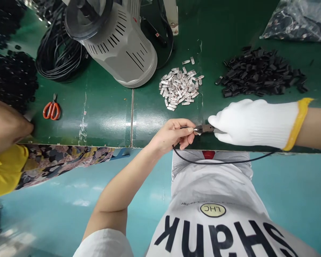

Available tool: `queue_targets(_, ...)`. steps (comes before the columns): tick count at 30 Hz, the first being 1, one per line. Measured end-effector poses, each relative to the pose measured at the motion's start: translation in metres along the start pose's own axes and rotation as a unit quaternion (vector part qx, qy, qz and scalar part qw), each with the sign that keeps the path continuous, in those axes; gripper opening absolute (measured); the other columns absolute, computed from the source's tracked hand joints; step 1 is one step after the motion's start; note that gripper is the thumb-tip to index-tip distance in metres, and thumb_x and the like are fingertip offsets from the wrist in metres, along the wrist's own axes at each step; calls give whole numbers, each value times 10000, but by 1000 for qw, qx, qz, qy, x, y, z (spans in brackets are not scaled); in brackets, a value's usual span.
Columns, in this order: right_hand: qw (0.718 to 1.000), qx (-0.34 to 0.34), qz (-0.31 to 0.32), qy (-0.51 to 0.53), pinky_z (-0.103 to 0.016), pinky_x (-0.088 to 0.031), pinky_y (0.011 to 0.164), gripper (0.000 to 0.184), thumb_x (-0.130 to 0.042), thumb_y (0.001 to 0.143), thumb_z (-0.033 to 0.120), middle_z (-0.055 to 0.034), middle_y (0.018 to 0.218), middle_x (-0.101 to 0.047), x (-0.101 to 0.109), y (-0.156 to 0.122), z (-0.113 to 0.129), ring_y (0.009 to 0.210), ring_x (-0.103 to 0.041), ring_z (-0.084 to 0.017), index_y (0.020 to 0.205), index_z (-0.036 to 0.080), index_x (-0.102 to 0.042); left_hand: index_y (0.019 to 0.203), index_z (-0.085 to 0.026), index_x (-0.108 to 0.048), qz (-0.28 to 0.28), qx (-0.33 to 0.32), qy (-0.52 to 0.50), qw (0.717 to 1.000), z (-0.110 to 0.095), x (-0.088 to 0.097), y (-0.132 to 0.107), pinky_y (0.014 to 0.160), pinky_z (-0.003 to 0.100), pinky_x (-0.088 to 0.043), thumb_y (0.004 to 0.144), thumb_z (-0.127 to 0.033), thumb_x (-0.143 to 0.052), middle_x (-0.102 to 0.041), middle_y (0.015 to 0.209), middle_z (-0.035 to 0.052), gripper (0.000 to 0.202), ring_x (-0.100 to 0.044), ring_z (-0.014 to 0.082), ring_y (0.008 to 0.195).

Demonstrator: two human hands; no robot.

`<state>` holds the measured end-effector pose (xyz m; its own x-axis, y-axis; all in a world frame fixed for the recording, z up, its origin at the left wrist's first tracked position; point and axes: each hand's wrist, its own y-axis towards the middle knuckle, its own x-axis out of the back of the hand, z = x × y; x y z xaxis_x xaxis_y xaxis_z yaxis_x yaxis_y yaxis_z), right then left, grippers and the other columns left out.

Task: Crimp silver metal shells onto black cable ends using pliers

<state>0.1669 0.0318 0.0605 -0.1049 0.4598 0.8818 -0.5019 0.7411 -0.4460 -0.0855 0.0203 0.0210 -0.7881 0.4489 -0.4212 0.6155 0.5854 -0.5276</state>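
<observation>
My bare left hand (173, 135) pinches the end of a thin black cable (216, 163) between thumb and fingers, just over the table's front edge. From there the cable loops down across my lap and back up to the right. My right hand (246, 123), in a white knit glove with a yellow cuff, is closed around a pair of pliers (207, 128). The jaws meet the cable end at my left fingertips; a small shiny piece shows there, partly hidden. Just beyond my hands lies a pile of small silver metal connector shells (179, 85).
Black plastic sleeves (262, 73) are heaped at right, below a clear bag (299, 21) of parts. A grey machine (123, 46) stands behind left. Further left are coiled black cable (60, 53), orange-handled snips (52, 110), black parts (13, 78) and another person's arm (8, 121).
</observation>
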Motion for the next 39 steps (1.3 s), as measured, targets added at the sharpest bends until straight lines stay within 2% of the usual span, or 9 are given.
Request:
queue_targets(3,997,27,72,-1,-370,-344,766,331,-595,856,521,-80,650,-503,3,7,-6,699,-509,-215,908,209,-689,878,-137,-709,5,12,-14,1000,-2,0,1,425,212,-354,838,-390,-866,-693,660,-4,301,-510,60,405)
queue_targets(7,997,13,75,-21,-354,-321,757,366,-581,878,531,-92,708,-549,13,9,-7,694,-496,-199,974,198,-698,893,-152,-676,8,3,11,1000,-6,-1,0,446,223,-344,897,-396,-798,-682,673,-8,273,-521,70,419)
queue_targets(10,997,-22,59,-38,-344,-282,719,385,-550,889,574,-100,793,-593,17,-2,-11,668,-456,-185,991,223,-671,967,-181,-664,-65,-64,139,986,-5,-4,-2,509,239,-383,1003,-376,-671,-682,724,-9,199,-556,89,479)
queue_targets(15,991,-71,-61,-93,-334,-185,702,419,-392,985,559,-115,921,-618,6,-24,-20,719,-465,-205,977,193,-596,1062,-208,-743,-239,-268,440,823,9,-10,7,841,317,-498,1063,-273,-574,-744,1052,83,181,-671,200,955)
queue_targets(20,978,-60,-162,-116,-369,-200,739,415,-389,1021,507,-148,1058,-632,-16,-22,-17,939,-554,-292,1091,166,-615,1184,-179,-735,-316,-281,531,734,26,-14,17,954,404,-492,1075,-258,-548,-723,1091,126,230,-655,267,1064)
queue_targets(24,967,-46,-239,-77,-397,-345,847,466,-493,1003,547,-120,1200,-667,-36,-21,-21,1064,-594,-297,1262,188,-639,1281,-181,-674,-334,-288,528,725,34,-11,16,934,399,-517,1047,-210,-572,-713,1036,101,257,-659,264,1032)
queue_targets(31,927,-37,-371,49,-405,-438,1063,331,-562,1018,424,-11,1307,-698,-46,-44,-11,1217,-644,-234,1273,241,-667,1130,-219,-686,-360,-340,456,739,40,-13,12,866,339,-571,1078,-221,-561,-789,1074,70,135,-733,211,975)
queue_targets(34,913,-39,-366,175,-361,-463,1036,278,-542,1036,397,47,1247,-718,-34,-46,7,1149,-668,-170,1251,286,-679,1133,-230,-698,-349,-376,432,742,40,-29,4,841,293,-584,1082,-251,-582,-800,1075,50,129,-753,183,974)
queue_targets(39,882,-7,-262,391,-315,-478,984,287,-521,1053,487,60,1202,-710,-15,-36,33,1082,-652,-117,1183,300,-695,1106,-214,-704,-315,-399,407,759,36,-53,-13,819,263,-580,1085,-271,-583,-796,1041,49,135,-743,157,910)
